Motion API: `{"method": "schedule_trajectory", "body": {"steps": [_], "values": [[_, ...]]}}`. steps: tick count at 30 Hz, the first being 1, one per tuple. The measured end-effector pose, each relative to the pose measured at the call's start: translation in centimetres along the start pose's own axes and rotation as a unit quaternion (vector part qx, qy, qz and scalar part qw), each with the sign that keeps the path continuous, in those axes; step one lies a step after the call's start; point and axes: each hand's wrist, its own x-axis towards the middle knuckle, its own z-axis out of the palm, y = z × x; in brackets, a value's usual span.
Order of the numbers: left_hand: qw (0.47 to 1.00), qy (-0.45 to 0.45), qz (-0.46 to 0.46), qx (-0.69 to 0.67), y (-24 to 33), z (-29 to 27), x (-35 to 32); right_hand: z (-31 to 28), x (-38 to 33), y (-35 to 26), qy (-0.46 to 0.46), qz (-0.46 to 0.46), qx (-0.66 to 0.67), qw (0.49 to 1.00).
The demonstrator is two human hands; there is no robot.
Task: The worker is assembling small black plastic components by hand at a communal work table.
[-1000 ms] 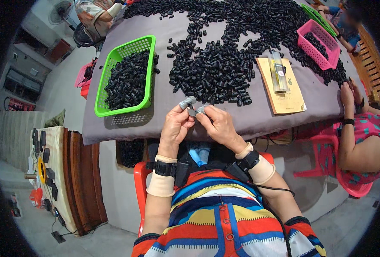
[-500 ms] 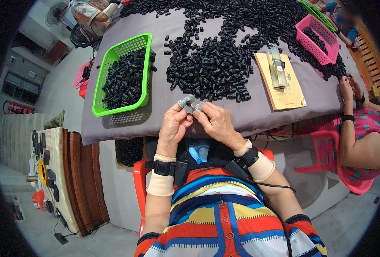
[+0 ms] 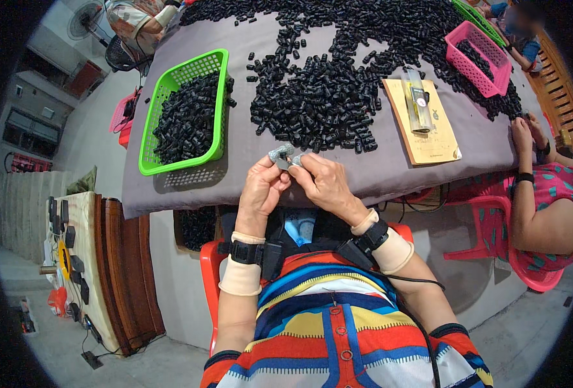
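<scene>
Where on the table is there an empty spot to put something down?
Bare grey cloth lies between the green basket and the heap of black pieces, and along the near edge by the left hand and right hand. The middle and far side are crowded up to the pink basket.

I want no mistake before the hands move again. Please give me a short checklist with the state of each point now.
1. Both hands on the part: left hand and right hand meet at a small grey part. Ok.
2. Part above the table, not past its edge: ok.
3. Whether the part is fully joined: too small to see. Cannot tell.
4. Black pieces lie just beyond the hands: ok.
5. Green basket has room: it holds black pieces, not heaped over the rim. Ok.
6. Neighbour's hand apart from the person's own hands: ok.
</scene>
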Motion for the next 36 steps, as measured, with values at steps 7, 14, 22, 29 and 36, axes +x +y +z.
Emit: {"method": "schedule_trajectory", "body": {"steps": [7,14,22,29,36], "values": [[1.000,-0.002,-0.001,0.002,0.0,0.0,0.2,0.3,0.1,0.2,-0.001,-0.002,-0.011,1.000],[1.000,-0.011,0.004,0.002,-0.1,-0.3,0.2,0.7,0.0,0.3,0.016,-0.014,-0.019,1.000],[0.999,-0.035,0.008,-0.001,-0.1,-0.4,0.4,0.8,0.0,0.1,0.018,-0.007,-0.026,0.999],[0.999,-0.036,0.006,-0.004,-0.2,-0.6,0.5,1.1,0.0,0.4,0.031,-0.015,-0.038,0.999],[1.000,-0.031,-0.002,0.005,0.1,-0.4,0.5,1.2,0.0,0.3,0.036,-0.024,-0.043,0.998]]}}
